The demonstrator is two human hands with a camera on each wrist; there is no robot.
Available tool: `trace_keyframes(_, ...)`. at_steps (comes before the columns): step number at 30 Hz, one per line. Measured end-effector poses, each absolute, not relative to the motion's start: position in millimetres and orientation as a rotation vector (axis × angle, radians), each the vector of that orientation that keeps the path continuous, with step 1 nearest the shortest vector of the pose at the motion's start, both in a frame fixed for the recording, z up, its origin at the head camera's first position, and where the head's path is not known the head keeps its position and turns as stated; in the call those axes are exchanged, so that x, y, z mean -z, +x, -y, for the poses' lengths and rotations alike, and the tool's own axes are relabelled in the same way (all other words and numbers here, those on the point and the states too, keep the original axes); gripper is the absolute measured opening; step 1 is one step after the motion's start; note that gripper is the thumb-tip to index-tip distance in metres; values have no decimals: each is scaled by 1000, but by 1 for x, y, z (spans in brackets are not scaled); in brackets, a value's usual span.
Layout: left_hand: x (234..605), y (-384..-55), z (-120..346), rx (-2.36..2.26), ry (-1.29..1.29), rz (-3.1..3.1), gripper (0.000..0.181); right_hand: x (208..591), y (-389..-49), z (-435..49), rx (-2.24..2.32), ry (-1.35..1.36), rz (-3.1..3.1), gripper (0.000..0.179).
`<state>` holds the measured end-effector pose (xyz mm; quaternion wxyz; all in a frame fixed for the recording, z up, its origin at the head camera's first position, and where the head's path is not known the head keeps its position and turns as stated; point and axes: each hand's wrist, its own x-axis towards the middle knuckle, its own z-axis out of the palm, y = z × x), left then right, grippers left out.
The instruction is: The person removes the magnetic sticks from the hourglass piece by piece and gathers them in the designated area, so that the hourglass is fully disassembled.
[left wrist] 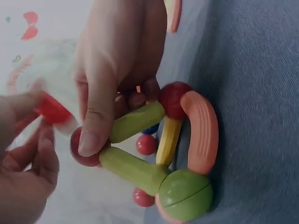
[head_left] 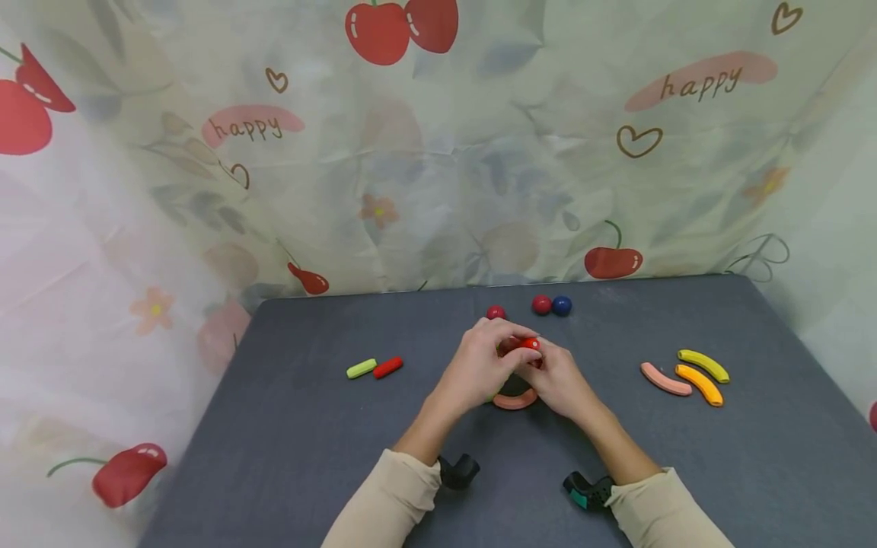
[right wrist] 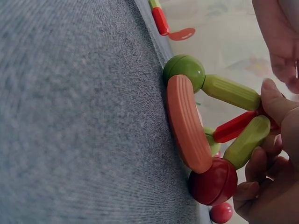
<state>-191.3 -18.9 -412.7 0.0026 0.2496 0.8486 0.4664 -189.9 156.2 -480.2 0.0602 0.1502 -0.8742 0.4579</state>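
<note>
My left hand [head_left: 476, 361] pinches a short red stick [left wrist: 55, 111] above the top of a built frame of balls and sticks. My right hand [head_left: 558, 380] pinches the dark red ball [left wrist: 79, 148] at the frame's peak between thumb and fingers. From that ball, lime sticks [left wrist: 135, 171] and a red stick [right wrist: 235, 127] slope down. A green ball [left wrist: 186, 195] and a red ball [right wrist: 214, 182] form lower corners, joined by a curved salmon stick [right wrist: 188, 122] low at the tabletop. In the head view both hands hide most of the frame.
Behind the hands on the dark table [head_left: 308, 457] lie a red ball [head_left: 496, 312], another red ball [head_left: 542, 304] and a blue ball [head_left: 562, 306]. A lime stick [head_left: 361, 368] and red stick [head_left: 388, 367] lie left. Curved pink [head_left: 666, 379], orange [head_left: 699, 385] and yellow [head_left: 703, 365] sticks lie right.
</note>
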Motion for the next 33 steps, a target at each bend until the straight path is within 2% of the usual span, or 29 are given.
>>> trace_keyframes(6, 413, -197, 41, -1812, 589, -2479, 34, 477, -191, -156, -1382, 440, 2671, 41)
trace_keyframes(8, 418, -198, 56, -1785, 550, -2552, 31, 477, -190, -156, -1391, 425, 2672, 48)
trace_keyframes(14, 447, -191, 124, -1574, 272, -2760, 15, 476, -189, -154, -1415, 384, 2699, 47)
trace_keyframes(21, 471, -177, 183, -1323, -68, -2881, 14, 476, -189, -153, -1425, 384, 2688, 47)
trace_keyframes(26, 473, -174, 195, -1225, -112, -2936, 17, 477, -189, -153, -1440, 395, 2695, 48)
trace_keyframes(33, 463, -181, 171, -1313, 76, -2951, 22, 472, -189, -152, -1410, 390, 2712, 45)
